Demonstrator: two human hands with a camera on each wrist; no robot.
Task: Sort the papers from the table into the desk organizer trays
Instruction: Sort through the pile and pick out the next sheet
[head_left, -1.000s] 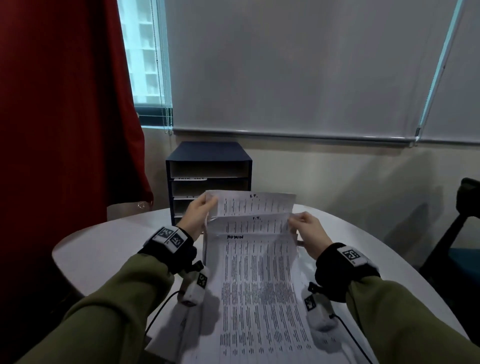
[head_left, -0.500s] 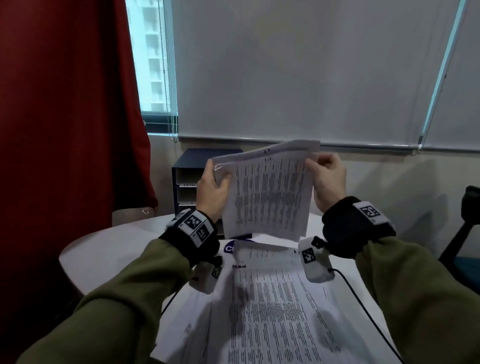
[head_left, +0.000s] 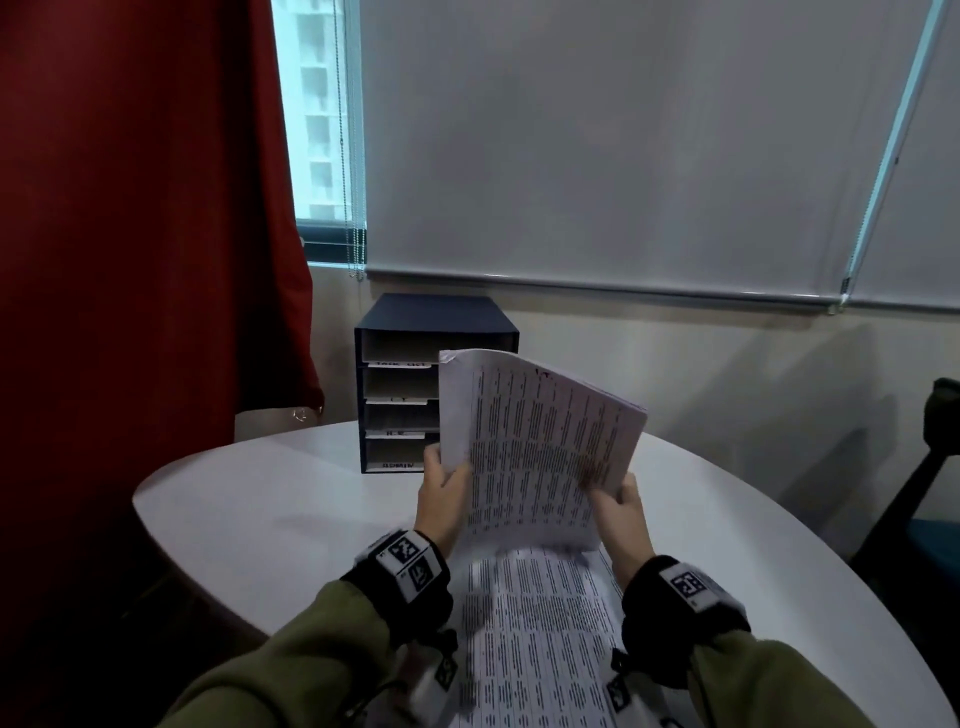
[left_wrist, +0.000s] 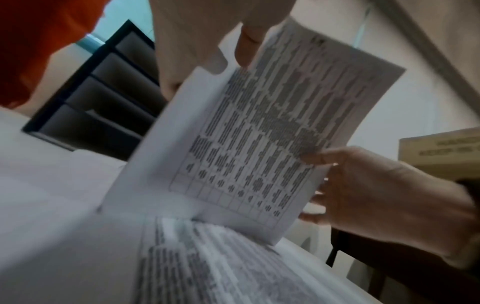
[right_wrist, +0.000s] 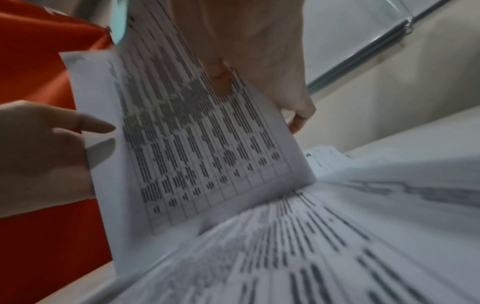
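Hands (head_left: 441, 499), two, gripping papers (head_left: 535, 447)

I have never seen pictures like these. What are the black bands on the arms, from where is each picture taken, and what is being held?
No machine here: a person works with bare hands. The black bands carry small cameras. The big picture comes from a camera on the head, looking down; the other two come from the wrists, looking along the fingers.

The left hand and the right hand each pinch a side of a bundle of printed sheets, lifted and standing almost upright. More printed papers lie flat on the white table. Behind stands a dark organizer with four labelled trays; the labels are too blurred to read surely.
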